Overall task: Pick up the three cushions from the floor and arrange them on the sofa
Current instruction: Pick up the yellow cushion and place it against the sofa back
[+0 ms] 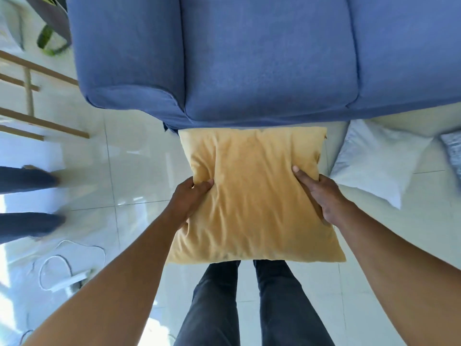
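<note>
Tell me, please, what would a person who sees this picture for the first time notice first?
The eye goes first to the yellow cushion in the centre, gripped on both sides by the left hand and the right hand above the person's legs. Behind it, the blue sofa fills the top of the view. On the floor at the right lies a white cushion, with the corner of a patterned cushion at the edge.

Held cushion point(254, 196) before sofa point(249, 58); another cushion point(379, 161) right
</note>
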Action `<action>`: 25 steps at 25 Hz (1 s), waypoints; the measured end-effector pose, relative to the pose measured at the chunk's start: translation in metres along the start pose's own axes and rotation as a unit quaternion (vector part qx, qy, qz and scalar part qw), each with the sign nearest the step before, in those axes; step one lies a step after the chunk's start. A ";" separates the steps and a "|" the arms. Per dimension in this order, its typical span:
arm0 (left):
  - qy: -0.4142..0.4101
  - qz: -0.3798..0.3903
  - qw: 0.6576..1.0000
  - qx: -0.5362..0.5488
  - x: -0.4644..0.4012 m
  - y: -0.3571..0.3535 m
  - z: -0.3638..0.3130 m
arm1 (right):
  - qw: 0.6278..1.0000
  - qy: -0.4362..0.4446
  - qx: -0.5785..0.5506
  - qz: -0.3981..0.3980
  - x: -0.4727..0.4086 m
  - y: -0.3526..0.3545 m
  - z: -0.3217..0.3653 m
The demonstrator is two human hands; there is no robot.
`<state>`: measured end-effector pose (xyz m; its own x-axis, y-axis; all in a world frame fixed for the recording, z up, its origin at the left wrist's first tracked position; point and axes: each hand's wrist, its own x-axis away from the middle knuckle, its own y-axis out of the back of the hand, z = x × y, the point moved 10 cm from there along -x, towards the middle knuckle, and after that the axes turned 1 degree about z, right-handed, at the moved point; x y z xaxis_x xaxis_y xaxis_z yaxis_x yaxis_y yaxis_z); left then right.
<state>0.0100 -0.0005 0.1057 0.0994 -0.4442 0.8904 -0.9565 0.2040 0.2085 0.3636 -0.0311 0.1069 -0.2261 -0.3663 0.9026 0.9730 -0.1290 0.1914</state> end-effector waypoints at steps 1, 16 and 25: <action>-0.025 -0.002 1.000 0.006 0.023 0.004 -0.025 | 1.000 0.015 -0.016 0.005 0.024 0.011 0.018; -0.250 -0.046 0.960 0.115 0.174 0.040 -0.288 | 0.952 0.243 -0.149 0.114 0.143 0.076 0.278; -0.190 -0.025 0.965 0.180 0.079 0.071 -0.418 | 0.941 0.275 -0.145 0.137 0.090 0.053 0.445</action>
<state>0.0647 0.3435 0.3593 0.1056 -0.7476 0.6557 -0.9932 -0.1112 0.0332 0.4157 0.3392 0.3699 -0.0365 -0.8330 0.5520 0.9630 -0.1769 -0.2033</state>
